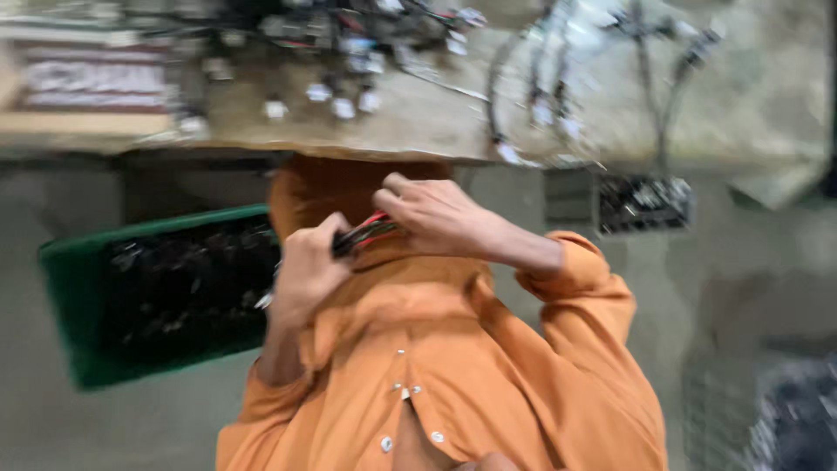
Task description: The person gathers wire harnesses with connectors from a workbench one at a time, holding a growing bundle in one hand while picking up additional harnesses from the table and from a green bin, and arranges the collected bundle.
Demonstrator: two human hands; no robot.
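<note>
— Hands first: what have they got?

— 2 hands, both closed on 1 bundle of red and black wires. The left hand is fisted around the bundle's lower end, at about 8 o'clock from the middle of the view. The right hand pinches the upper end, fingers curled tight, at about 1 o'clock from the left one.

— Where is the bundle?

— Held in the air in front of the orange shirt, between the 2 hands, below the table's edge.

— Anything else about?

— The table runs across 12 o'clock with wire harnesses and white connectors on it. A green bin of dark parts sits at 9 o'clock. It is all blurred.
</note>
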